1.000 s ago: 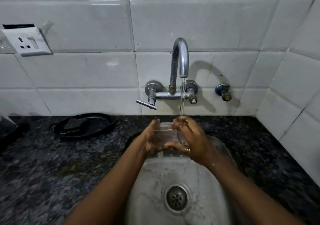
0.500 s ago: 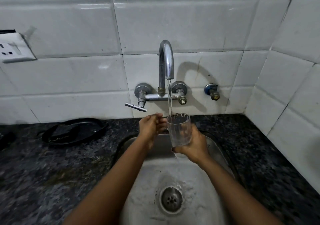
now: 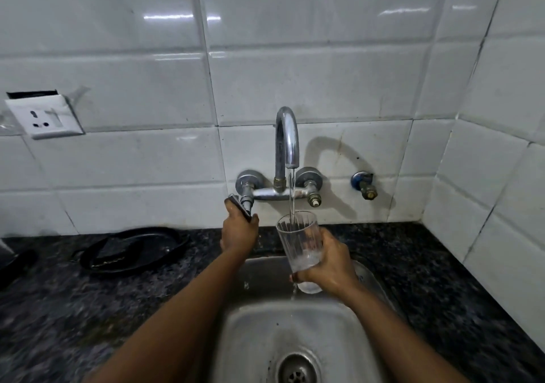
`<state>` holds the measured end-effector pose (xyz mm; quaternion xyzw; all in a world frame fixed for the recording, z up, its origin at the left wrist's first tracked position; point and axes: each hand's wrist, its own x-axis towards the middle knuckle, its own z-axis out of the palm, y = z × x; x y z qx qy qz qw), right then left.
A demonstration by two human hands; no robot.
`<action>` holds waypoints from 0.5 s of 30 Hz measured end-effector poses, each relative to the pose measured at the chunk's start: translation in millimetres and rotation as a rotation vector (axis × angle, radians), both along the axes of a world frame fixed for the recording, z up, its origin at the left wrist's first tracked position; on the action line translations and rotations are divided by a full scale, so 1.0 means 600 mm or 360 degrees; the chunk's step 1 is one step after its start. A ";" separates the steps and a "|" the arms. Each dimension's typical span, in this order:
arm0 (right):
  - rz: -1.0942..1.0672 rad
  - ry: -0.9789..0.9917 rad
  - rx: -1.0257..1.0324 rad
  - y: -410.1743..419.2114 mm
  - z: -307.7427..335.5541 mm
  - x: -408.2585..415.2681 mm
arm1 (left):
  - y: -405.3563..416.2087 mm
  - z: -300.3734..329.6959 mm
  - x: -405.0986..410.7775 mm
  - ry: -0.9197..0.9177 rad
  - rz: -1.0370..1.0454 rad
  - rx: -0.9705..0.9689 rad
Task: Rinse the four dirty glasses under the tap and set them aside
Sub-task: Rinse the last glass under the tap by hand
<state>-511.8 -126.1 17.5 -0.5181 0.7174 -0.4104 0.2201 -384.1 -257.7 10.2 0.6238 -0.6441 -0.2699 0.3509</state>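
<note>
A clear ribbed glass (image 3: 299, 242) stands upright under the chrome tap (image 3: 286, 143), and a thin stream of water runs into it. My right hand (image 3: 330, 264) grips the glass around its lower half, above the steel sink (image 3: 265, 338). A little water sits in the bottom of the glass, and some drips from its base. My left hand (image 3: 238, 232) is raised to the tap's left lever handle (image 3: 239, 205) and closed around it. No other glasses are in view.
A black pan or tray (image 3: 132, 250) lies on the dark granite counter (image 3: 59, 309) left of the sink. A wall socket (image 3: 44, 115) hangs on the white tiles at left. A small blue-capped valve (image 3: 364, 185) sticks out right of the tap. The tiled side wall closes the right.
The glass went from held sideways in both hands to upright in my right hand alone. My left hand left the glass and rose to grip the tap lever.
</note>
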 end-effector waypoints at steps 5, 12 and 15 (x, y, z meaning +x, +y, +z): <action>0.0048 0.0076 -0.0011 0.008 0.010 -0.013 | -0.003 0.001 0.009 -0.0632 -0.0051 -0.0299; 0.0192 0.0743 0.0036 0.037 0.036 -0.021 | 0.038 -0.018 0.018 0.0247 -0.0125 0.0267; 0.0272 0.1299 0.0107 0.058 0.051 -0.016 | 0.103 -0.056 0.022 0.1093 -0.0323 0.1057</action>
